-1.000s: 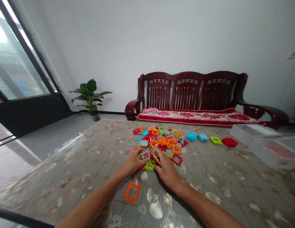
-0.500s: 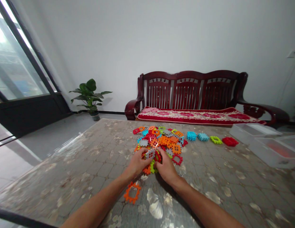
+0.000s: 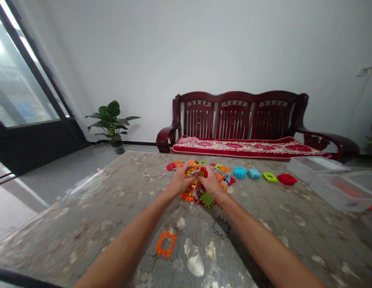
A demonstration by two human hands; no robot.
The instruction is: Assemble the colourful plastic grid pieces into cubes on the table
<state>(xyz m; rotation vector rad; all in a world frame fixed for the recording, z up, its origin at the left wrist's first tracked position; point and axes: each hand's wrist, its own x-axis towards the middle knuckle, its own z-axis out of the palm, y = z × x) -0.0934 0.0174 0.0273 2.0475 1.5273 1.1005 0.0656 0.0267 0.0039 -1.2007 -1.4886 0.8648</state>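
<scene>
Toothed plastic tiles (image 3: 200, 193) lie in a loose, many-coloured heap in the middle of the table (image 3: 114, 224), and my view of much of it is blocked by the hands. From here I make out the left hand (image 3: 180, 182) curled narrowly around a grey tile (image 3: 195, 173), tipped nearly edge-on, while the right hand (image 3: 212, 183) is closed on a red tile (image 3: 205, 173). The fingertips are partly hidden and the edges small and blurred; I cannot tell whether the two pieces are joined. A dark grey tile (image 3: 221, 227) beside the right forearm almost melts into the tablecloth pattern. An orange frame tile (image 3: 159, 245) lies alone, nearer me.

Over to my right, the clear rear box (image 3: 313, 167) stands behind the clear front box (image 3: 333, 196); something orange-red shows dimly through the front one, too hazy to identify. More clear plastic runs out past the right edge of my view. Between heap and boxes sit a blue stack (image 3: 240, 172), a paler blue stack (image 3: 254, 173), lime-green tiles (image 3: 270, 177) and a red stack (image 3: 287, 179).
</scene>
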